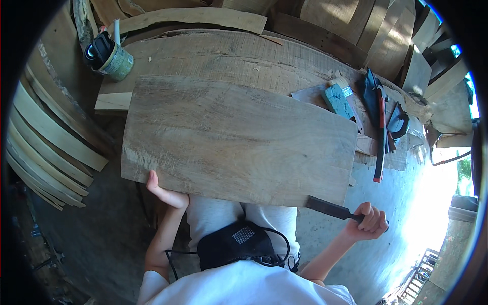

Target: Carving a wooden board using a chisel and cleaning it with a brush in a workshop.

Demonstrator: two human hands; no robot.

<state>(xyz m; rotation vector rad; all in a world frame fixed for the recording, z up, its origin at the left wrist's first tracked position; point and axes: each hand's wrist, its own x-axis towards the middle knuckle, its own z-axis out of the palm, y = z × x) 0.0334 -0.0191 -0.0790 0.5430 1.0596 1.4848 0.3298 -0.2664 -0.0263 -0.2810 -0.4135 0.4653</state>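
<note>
Wooden board [239, 137] lies across the centre of the frame, its lower edge above the person's lap; left hand [169, 195] is at its lower-left edge, thumb against the wood, fingers hidden beneath, so cannot tell whether they clasp it. Right hand [369, 222], lower right, is clenched around the handle of a dark, flat file-like tool [328, 207], blade tip at the board's lower-right edge. Turquoise block [337, 101] sits upper right, beyond the board.

White short-sleeved shirt [239, 284], light grey trousers [211, 218], 1 black pouch [223, 249] with 1 silvery patch [243, 235] and black cords [288, 247].
</note>
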